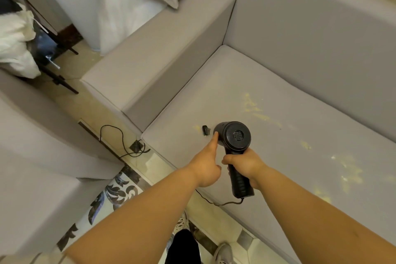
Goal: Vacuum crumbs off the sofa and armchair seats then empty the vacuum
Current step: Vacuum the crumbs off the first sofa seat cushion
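Two bare forearms fill the lower frame, reaching out over the pale grey upholstered sofa seat (267, 135). The black handheld corded vacuum with a round vented rear housing (234, 137) is held above the seat's front left part. The right hand (246, 165) is wrapped firmly round its ribbed black handle. The left hand (206, 165) is mostly curled, with one extended finger pressed against the left side of the vacuum body; nothing is held in it. A small black nozzle tip (205, 130) shows just beyond that finger, close to the cushion; whether contact is made cannot be told.

The work is judged to be at an early stage. Yellowish crumbs (255, 107) are scattered in streaks across the middle of the seat and in a further patch toward the right, so most of the sofa is not yet cleaned. The grey upholstered armchair (42, 156) at the left appears untouched, and emptying is not yet begun.

The vacuum's front and its dust container are hidden behind the housing. Whether the motor is running cannot be seen. The thin black power cord (120, 139) is traced across the tiled floor, but its plug end is hard to make out. The armchair seat is cut off, so any crumbs there are not visible.
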